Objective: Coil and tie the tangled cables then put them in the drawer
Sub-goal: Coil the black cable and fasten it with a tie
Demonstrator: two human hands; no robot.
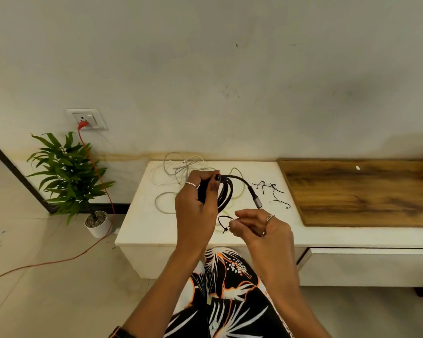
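The left hand (195,203) gripped a coiled black cable (226,191), fingers and thumb curled round the bundled loops and holding them up above the middle of the white table (291,230). One end of the cable arched out to the right and hung down, ending in a grey plug (257,203). Just below that plug, the right hand (257,226) pinched a thin black tie (225,223) between thumb and fingertips, and the tie curved into a small open loop toward the coil without yet passing round it. More black ties (272,191) lay scattered on the table toward its right side, close to the wooden board (352,191), and a tangle of white cables (181,172) lay at the far left corner, not yet sorted. The step in hand looked to be binding the black coil. To do it well, the left hand should keep the loops squeezed flat and even so none slips free, while the right threads the tie through the middle of the coil and round all the strands at once, near the spot where the left hand grips. The loose plug end would be best tucked along the loops first, so it does not spring out. The drawer front (366,264) under the right side of the table appeared closed.
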